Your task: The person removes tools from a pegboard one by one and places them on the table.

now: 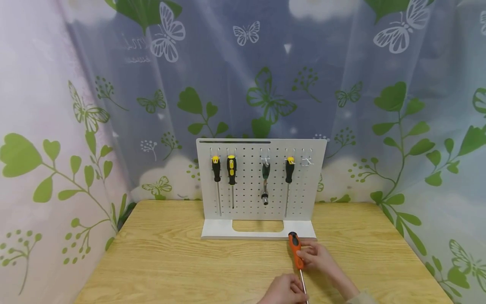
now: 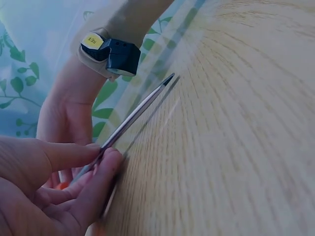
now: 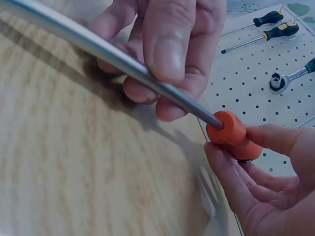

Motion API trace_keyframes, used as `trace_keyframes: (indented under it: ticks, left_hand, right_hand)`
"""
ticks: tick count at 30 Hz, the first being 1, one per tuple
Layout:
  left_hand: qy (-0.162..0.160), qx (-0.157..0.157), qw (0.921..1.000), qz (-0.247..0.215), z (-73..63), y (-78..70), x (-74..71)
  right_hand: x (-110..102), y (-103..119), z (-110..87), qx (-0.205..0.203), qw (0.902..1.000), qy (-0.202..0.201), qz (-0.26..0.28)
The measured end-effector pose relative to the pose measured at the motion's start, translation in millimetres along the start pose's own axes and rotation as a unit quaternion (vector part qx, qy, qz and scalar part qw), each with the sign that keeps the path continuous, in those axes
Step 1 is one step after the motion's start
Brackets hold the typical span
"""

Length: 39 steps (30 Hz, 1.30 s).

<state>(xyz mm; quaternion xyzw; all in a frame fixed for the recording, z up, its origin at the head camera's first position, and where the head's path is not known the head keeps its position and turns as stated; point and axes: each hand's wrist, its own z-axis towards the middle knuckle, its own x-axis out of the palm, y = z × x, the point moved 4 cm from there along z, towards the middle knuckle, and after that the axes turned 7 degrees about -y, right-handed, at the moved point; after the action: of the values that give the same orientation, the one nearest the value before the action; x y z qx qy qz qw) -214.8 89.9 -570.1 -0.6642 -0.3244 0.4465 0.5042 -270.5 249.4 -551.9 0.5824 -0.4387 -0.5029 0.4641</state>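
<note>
One screwdriver (image 1: 299,264); orange-black handle (image 1: 296,253), silvery shaft (image 2: 135,114); left fingers (image 2: 98,184) pinching shaft, right fingers (image 3: 275,137) handle

From here, the screwdriver's shaft (image 3: 123,64) looks like smooth, shiny metal, its orange handle (image 1: 295,249) like plastic. The counter (image 1: 171,253) shows wood grain under a soft sheen; the perforated board (image 1: 248,190) looks matt. The printed curtain (image 1: 220,55) is faintly glossy, cloth or plastic, I can't tell.

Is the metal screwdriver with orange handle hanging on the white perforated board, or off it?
Off: the left hand and right hand hold the orange-handled screwdriver in front of the white perforated board.
</note>
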Motion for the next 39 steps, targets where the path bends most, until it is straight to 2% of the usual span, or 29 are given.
trace_keyframes:
  ticks: [4, 5, 10, 20, 35, 39]
  left_hand:
    - [0.010, -0.014, 0.9997, 0.019, -1.6, -1.3, -1.6]
    - [0.008, -0.014, 0.9994, 0.029, -5.7, -9.4, -3.8]
    - [0.006, -0.005, 0.9988, 0.048, -9.2, -16.1, -7.4]
    - [0.010, 0.004, 0.9988, 0.048, -10.9, -17.1, -8.3]
    - [0.002, 0.000, 0.9985, 0.054, -12.1, -17.5, -7.9]
    - [-0.002, -0.012, 0.9984, 0.055, -11.3, -16.4, -7.5]
  right_hand:
    - [2.5, -4.2, -1.0, 0.014, 0.9998, 0.011, 0.007]
    - [2.6, -4.8, -0.9, 0.015, 0.9997, 0.015, 0.008]
    - [3.5, -7.0, 0.1, 0.023, 0.9993, 0.029, 0.008]
    - [5.6, -1.3, -1.5, 0.045, 0.9986, 0.003, -0.026]
    - [8.2, 4.4, -2.2, 0.013, 0.9975, -0.007, -0.069]
    - [7.6, 3.3, -2.0, 0.006, 0.9976, -0.002, -0.069]
